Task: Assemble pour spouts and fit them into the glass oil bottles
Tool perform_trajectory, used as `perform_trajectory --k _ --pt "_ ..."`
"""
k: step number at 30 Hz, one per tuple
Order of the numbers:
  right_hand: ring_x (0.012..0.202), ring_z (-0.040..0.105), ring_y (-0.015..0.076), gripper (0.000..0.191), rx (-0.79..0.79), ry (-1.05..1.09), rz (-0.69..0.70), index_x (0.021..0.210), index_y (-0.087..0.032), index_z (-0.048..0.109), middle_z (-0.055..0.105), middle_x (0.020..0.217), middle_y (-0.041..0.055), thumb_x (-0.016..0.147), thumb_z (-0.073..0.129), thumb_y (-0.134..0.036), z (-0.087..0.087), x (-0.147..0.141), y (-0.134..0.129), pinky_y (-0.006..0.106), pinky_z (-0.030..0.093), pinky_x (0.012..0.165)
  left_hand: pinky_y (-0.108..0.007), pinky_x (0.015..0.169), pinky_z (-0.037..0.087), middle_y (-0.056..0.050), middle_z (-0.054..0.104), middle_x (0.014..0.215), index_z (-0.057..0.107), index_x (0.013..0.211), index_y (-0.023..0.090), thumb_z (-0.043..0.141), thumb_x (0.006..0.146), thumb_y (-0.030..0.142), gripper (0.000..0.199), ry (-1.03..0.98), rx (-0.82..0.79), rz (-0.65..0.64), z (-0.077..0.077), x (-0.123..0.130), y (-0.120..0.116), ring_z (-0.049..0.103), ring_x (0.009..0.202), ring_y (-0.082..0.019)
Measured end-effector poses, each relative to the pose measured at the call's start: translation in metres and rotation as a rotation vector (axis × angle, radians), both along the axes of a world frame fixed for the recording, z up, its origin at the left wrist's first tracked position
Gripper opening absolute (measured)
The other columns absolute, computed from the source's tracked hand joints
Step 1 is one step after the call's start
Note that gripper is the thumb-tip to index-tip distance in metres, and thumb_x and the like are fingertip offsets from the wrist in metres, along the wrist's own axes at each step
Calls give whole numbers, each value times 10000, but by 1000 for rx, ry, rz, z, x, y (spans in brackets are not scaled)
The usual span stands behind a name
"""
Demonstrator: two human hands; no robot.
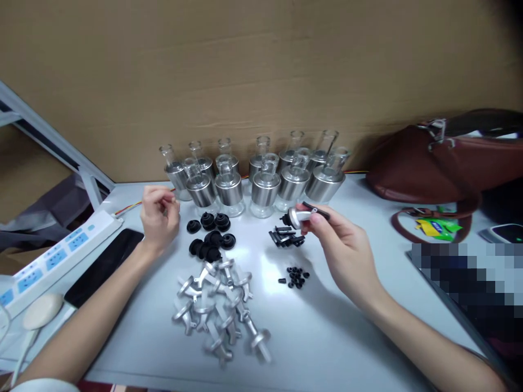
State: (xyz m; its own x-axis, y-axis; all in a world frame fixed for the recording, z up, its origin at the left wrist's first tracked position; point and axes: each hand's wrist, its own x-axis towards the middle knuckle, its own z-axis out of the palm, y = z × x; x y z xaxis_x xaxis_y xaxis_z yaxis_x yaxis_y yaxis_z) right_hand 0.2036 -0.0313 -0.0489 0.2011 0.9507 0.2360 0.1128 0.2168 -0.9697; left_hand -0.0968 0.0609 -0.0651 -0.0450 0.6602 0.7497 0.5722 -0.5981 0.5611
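My right hand (347,250) pinches a bottle pourer (301,215) between thumb and fingers. It has a silver spout, a black stopper at its left end and a black lever along the top. Below it lie loose black levers (286,237) and a cluster of small black caps (297,276). Raised at the left, my left hand (159,215) has its fingers curled closed; what they hold, if anything, is hidden. Black rubber stoppers (212,239) lie to its right. Several silver pourer spouts (220,305) are heaped at the front centre.
Glass bottles with steel bands (265,188) stand in rows against a cardboard wall (261,71). A power strip (57,258), a phone (104,267) and a white charger (43,310) lie left. A brown bag (425,158) and a green-yellow packet (439,227) are right.
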Motion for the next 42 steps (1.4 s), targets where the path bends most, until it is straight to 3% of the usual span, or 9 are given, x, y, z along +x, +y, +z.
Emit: perform_trajectory --k 4,9,16,21,27,30,34,38,42 --pt "681 521 132 216 -45 25 19 908 -198 709 628 835 26 850 586 -367 -4 1 2 285 446 684 -241 471 422 37 377 889 320 892 244 554 837 222 241 -209 151 27 39 -1 14 413 530 -28" --pt "665 517 134 210 -46 18 56 879 -195 712 617 808 24 835 593 -362 -4 -1 2 283 442 659 -253 513 404 55 404 884 329 898 237 487 790 142 214 -371 57 69 69 -11 39 436 523 -9" --pt "656 520 141 201 -23 -11 77 840 -188 705 557 725 7 816 596 -355 -2 -3 0 283 440 640 -297 553 389 6 498 942 396 935 215 449 852 539 338 -327 32 149 61 1 57 628 771 -124" --pt "643 530 136 208 -43 22 93 847 -184 711 588 732 10 807 608 -360 -3 -2 -1 283 457 641 -374 578 409 -7 516 904 380 886 277 464 878 440 184 -234 89 132 61 6 67 606 741 -141" --pt "659 624 149 192 -112 85 124 914 -191 674 665 711 2 766 663 -312 -3 0 -3 287 515 687 -471 876 396 -73 455 1130 438 1044 248 464 919 431 223 87 336 44 41 12 15 467 1139 -238" --pt "666 648 151 171 -108 74 139 902 -193 671 678 707 2 768 662 -299 -3 1 -4 282 527 690 -363 823 484 -20 578 946 576 913 245 560 885 258 34 383 139 -183 32 9 -34 592 903 -184" --pt "665 668 166 168 -104 50 151 902 -193 666 693 701 10 775 658 -303 -3 1 -5 300 540 690 -283 830 486 -24 564 1063 597 1018 273 417 958 155 224 662 -360 -412 26 -3 -75 595 961 -160" --pt "676 683 177 157 -108 41 155 902 -195 665 712 711 18 787 651 -300 -3 -1 -5 315 550 691 -312 873 473 -33 525 1136 555 1079 278 497 939 368 176 620 -678 -376 18 -7 -77 580 991 -195" --pt "672 686 181 153 -115 38 150 895 -195 666 716 706 17 785 654 -301 -3 -1 -6 326 554 697 -327 760 473 -34 532 1054 520 1008 240 584 852 471 286 567 -744 -291 9 3 -72 552 856 -205"
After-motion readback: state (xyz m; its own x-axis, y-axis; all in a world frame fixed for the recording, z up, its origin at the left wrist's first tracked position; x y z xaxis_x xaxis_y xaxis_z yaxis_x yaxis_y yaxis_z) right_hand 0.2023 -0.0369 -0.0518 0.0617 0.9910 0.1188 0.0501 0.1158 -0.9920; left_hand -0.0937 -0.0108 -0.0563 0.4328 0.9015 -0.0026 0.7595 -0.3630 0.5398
